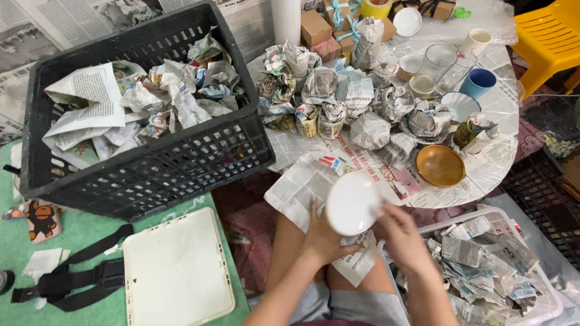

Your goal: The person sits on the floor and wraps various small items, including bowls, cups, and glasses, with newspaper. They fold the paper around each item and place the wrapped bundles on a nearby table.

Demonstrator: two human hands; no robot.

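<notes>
The left hand (321, 238) grips the lower-left rim of a white bowl (352, 203), fingers curled behind it and thumb on the edge. The right hand (400, 233) touches its right rim with fingers partly bent; how tightly cannot be told. The round bowl is held over the lap above a sheet of newspaper (303, 185), one pale face tilted up toward the camera. The black crate (161, 167) holds crumpled newspaper. The white basket (533, 309) at right holds paper-wrapped bundles.
</notes>
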